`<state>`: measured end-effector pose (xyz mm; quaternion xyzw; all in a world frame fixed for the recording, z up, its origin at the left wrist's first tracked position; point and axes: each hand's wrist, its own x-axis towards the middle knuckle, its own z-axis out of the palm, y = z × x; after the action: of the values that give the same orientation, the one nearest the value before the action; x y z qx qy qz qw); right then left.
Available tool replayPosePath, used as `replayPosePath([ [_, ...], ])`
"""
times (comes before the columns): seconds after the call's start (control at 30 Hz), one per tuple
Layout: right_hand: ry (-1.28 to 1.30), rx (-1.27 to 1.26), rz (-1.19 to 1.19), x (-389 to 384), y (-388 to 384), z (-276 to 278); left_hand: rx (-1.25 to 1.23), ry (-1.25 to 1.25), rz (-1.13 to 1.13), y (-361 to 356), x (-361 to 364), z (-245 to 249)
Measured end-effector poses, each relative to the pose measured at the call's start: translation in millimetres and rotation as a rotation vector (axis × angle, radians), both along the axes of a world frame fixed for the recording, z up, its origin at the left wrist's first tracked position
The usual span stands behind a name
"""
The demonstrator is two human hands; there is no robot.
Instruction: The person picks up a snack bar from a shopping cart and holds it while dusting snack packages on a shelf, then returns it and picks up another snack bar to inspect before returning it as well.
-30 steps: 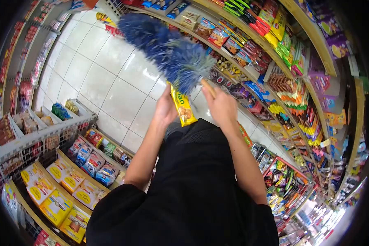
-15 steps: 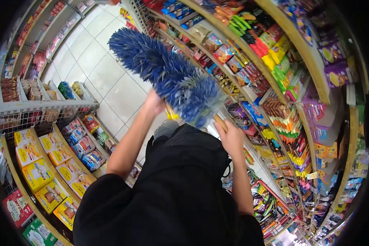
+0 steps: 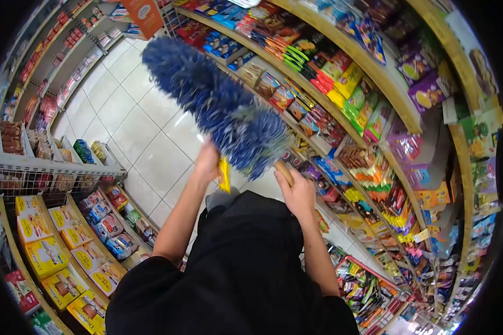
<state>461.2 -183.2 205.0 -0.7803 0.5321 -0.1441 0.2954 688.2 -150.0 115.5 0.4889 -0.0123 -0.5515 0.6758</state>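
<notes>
A large blue feather duster [image 3: 215, 106] slants across the aisle in front of me, its fluffy head toward the upper left. My right hand [image 3: 298, 195] is wrapped round its wooden handle [image 3: 284, 172]. Below the duster head, my left hand [image 3: 207, 162] is closed on a narrow yellow packet [image 3: 224, 175]. The fingertips of that hand are partly hidden by the duster's fibres.
Shelves of colourful snack packets [image 3: 352, 84] curve along the right side. At the left are yellow boxes [image 3: 44, 257] and a wire rack [image 3: 56, 167] of packets. White floor tiles [image 3: 134, 123] lie between. A red-edged bin [image 3: 369, 290] of packets stands lower right.
The view has shifted, with the shelves sliding left and an orange sign appearing at the top. Both hands keep their holds, and more of the yellow packet shows beside my left hand.
</notes>
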Motion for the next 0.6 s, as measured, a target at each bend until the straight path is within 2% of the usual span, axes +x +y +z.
replayPosePath([
  [0.13,0.092,-0.081,-0.037,40,8,4,0.015,-0.077,-0.314,15,-3,-6],
  [0.23,0.044,-0.062,-0.118,68,10,-7,-0.099,0.03,-0.587,41,38,-9],
  [0.37,-0.06,0.079,-0.211,97,25,-17,-0.063,0.429,-0.338,72,90,-13],
  [0.4,-0.071,0.113,-0.214,103,33,-19,-0.128,0.58,-0.295,80,107,-35],
  [0.5,-0.058,0.191,-0.19,117,66,-18,0.187,0.452,-0.063,65,119,14],
  [0.57,0.028,0.194,-0.157,124,87,-18,-0.362,0.719,-0.415,80,172,-97],
  [0.6,0.07,0.186,-0.142,128,96,-18,-0.113,0.608,-0.08,52,152,-46],
])
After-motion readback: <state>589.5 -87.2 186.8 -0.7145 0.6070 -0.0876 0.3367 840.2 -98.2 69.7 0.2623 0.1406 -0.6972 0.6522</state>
